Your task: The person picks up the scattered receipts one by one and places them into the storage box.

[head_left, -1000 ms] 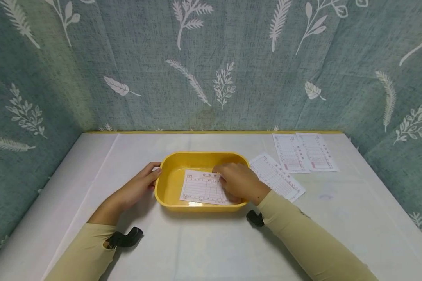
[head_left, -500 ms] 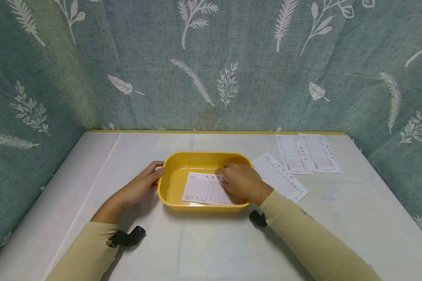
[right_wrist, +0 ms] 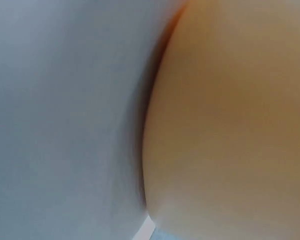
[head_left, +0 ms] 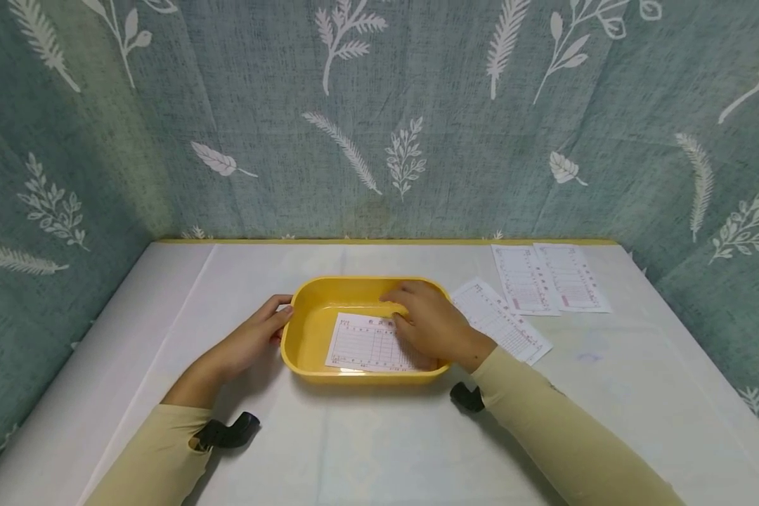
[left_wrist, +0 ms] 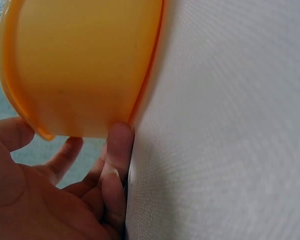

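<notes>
A yellow plastic tray [head_left: 367,378] with rounded corners stands on the white table. Inside it lies a printed paper form [head_left: 360,341], white with red ruling, its right end hidden by my right hand. My left hand [head_left: 253,341] holds the tray's left end; in the left wrist view, its fingers [left_wrist: 120,145] bear against the outer wall and a digit meets the rim. Reaching over the tray's right end, my right hand [head_left: 433,320] hovers around the form with thumb and fingers spread apart. The right wrist view shows only the tray's outer wall [right_wrist: 230,120], not the hand.
To the tray's right lies another slanted paper form [head_left: 502,320], partly behind the right hand and tray. Behind it, two more forms [head_left: 525,280] [head_left: 572,277] lie side by side, slightly overlapping. A leaf-patterned green cloth [head_left: 367,169] hangs along the back and sides.
My right hand's thumb and fingers have parted from their closed pose at the form's upper edge, the fingers lifting a little away. The left hand and tray stay put.
</notes>
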A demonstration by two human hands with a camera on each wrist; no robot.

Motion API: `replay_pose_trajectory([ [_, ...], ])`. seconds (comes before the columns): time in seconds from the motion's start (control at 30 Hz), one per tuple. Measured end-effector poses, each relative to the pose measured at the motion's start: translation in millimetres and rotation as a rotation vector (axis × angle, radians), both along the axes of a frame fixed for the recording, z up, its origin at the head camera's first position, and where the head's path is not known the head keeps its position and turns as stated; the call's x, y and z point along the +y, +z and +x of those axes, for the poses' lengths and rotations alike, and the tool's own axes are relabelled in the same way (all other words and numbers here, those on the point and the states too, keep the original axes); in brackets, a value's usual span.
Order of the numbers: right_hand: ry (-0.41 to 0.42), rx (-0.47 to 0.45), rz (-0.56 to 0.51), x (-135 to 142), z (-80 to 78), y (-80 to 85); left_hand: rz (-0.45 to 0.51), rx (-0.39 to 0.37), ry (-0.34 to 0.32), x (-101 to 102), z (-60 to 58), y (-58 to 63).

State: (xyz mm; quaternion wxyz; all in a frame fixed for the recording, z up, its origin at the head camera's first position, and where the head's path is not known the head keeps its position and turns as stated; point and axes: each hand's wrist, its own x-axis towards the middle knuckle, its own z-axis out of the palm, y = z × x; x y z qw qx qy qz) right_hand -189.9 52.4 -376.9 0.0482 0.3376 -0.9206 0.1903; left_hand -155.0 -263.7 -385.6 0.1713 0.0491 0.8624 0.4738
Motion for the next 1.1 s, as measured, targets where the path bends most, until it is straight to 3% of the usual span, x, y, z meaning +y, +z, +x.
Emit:
replay_pose_trajectory([
  [0.13, 0.005, 0.06, -0.256, 11.3, 2.5, 6.1, 0.01, 0.004, 0.0, 0.5, -0.9, -0.1],
  [0.27, -0.013, 0.127, -0.347, 25.7, 6.0, 9.3, 0.03, 0.004, -0.006, 1.8, -2.3, -0.4],
  [0.53, -0.041, 0.126, -0.361, 51.8, 16.7, 10.5, 0.009, 0.006, -0.013, 4.1, -1.7, 1.7],
  [0.77, -0.062, 0.109, -0.361, 64.9, 15.1, 7.6, -0.012, -0.012, 0.002, -1.2, 0.2, -1.0],
  [1.1, -0.194, 0.012, -0.277, 89.3, 5.8, -2.2, 0.006, -0.005, -0.008, -2.9, 1.5, -2.5],
])
